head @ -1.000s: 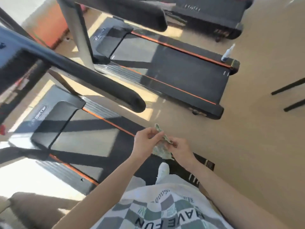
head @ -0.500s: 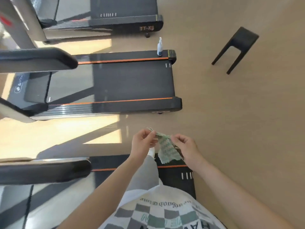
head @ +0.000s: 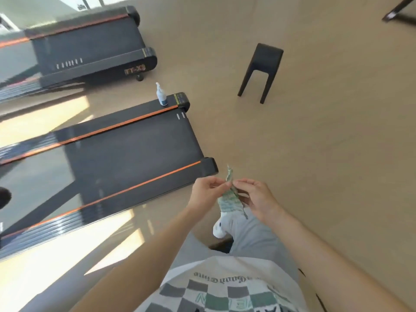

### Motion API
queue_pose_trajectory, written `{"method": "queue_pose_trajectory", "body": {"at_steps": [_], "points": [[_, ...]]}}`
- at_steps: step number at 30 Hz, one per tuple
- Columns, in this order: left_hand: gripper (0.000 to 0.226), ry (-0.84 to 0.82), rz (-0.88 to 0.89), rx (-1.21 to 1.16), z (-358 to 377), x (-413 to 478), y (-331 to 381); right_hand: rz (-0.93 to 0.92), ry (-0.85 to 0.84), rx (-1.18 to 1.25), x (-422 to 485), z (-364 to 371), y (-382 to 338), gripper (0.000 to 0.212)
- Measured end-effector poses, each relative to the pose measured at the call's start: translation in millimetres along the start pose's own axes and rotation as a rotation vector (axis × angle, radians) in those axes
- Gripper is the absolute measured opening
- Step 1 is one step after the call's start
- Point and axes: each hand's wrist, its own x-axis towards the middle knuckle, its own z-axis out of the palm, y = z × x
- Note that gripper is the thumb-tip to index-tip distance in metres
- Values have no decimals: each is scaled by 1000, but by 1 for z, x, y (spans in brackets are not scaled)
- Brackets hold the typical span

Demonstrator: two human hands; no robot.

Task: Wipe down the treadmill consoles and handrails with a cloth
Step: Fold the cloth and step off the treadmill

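Both hands have drawn together since half a second ago: the cloth, then stretched out between them, now bunches into a narrow upright strip, and the handrails that crossed the view then have gone out of it.

Nearest, the left hand (head: 206, 192) and right hand (head: 258, 199) are almost touching at waist height. Each pinches the upper part of the green-patterned cloth (head: 229, 201) between thumb and fingertips. One corner pokes up above the fingers and the rest hangs limp below, over a white shoe (head: 221, 227). It looks thin, soft and very light, so it likely folds or wads at the slightest pull and has no stiffness of its own. Holding it flat under the palm or folded into a pad probably suits wiping better than this edge pinch, which could let it slip or flap.

Beyond the hands lies a treadmill deck (head: 135, 149), its rear end toward the hands. A small spray bottle (head: 161, 96) stands upright on the far rear corner of that deck, on the side rail just outside the orange stripe. Its body looks pale with a darker bluish base, but it is too small to tell how much liquid it holds. It is probably light and easy to tip.

Farther off, a second treadmill (head: 90, 46) sits on the tan floor (head: 315, 154), with a black stool (head: 262, 68) well apart to the right. No console is in view.
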Motion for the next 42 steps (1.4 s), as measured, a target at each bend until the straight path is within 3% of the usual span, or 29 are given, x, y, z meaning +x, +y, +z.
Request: {"method": "queue_pose_trajectory", "body": {"at_steps": [7,9,15,19,22,28,32,38,42], "points": [[16,-6,25,44,45,207,8,-150,90,-151,205,-77,-48,8],[10,-27,27,3,65,283,5,-157,32,-131,284,-101,-63,9],[33,138,-72,-130,109,442,17,-56,-103,-178,445,-140,-138,12],[16,169,-110,-178,104,511,53,12,-212,-226,506,-144,-207,11],[7,215,-123,-175,100,569,81,21,-258,-271,560,-141,-255,13],[12,373,-110,-243,74,703,136,-74,-180,-429,698,-123,-352,14],[10,514,-108,-335,50,762,175,-90,-228,-513,776,-100,-418,14],[37,623,-180,-351,1,830,221,-114,-365,-652,868,-42,-502,13],[26,833,-245,-426,-39,877,237,-210,-517,-913,943,15,-532,15]]}}
